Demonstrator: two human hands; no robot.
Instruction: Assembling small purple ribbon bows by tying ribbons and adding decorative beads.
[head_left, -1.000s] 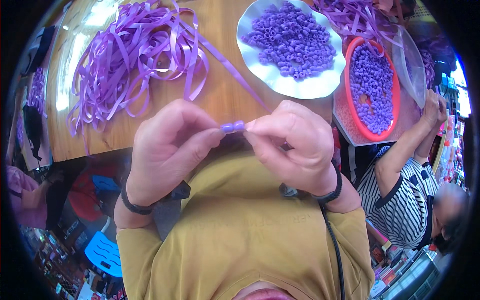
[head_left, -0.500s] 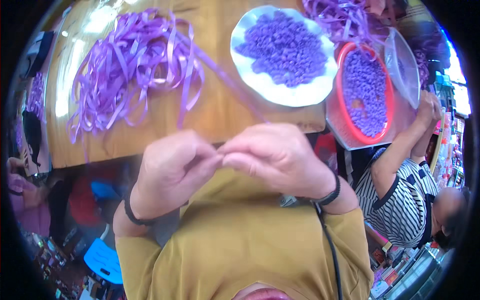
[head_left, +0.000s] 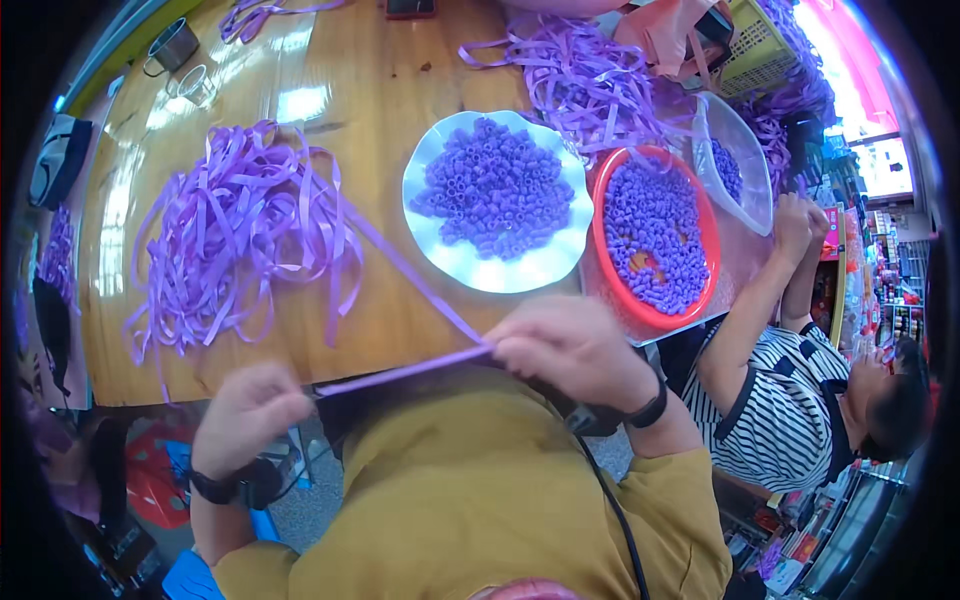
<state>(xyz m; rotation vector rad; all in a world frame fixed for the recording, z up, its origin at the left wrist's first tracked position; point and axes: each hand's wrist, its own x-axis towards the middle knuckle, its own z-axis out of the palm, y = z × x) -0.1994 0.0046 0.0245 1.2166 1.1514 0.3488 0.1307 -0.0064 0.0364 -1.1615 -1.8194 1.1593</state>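
A purple ribbon [head_left: 405, 371] is stretched between my two hands at the table's front edge. My left hand [head_left: 248, 412], blurred by motion, pinches its left end. Its other end is in the closed fingers of my right hand [head_left: 568, 348], and from there the ribbon runs back up to a tangled heap of purple ribbons [head_left: 235, 225] on the left of the table. Beyond my right hand stands a white scalloped plate [head_left: 420, 235] heaped with small purple tube-shaped beads [head_left: 495, 190].
Right of the plate is a red oval basin [head_left: 612, 275] of purple beads, beside a clear plastic container [head_left: 758, 205]. A second ribbon heap [head_left: 590, 85] lies behind. Cups [head_left: 173, 45] stand far left on the wooden table [head_left: 370, 90]. A person in stripes [head_left: 775, 400] works at right.
My hands were together and have moved apart, left hand going left, right hand slightly right and down. A ribbon is now taut between them. The whole view has shifted.
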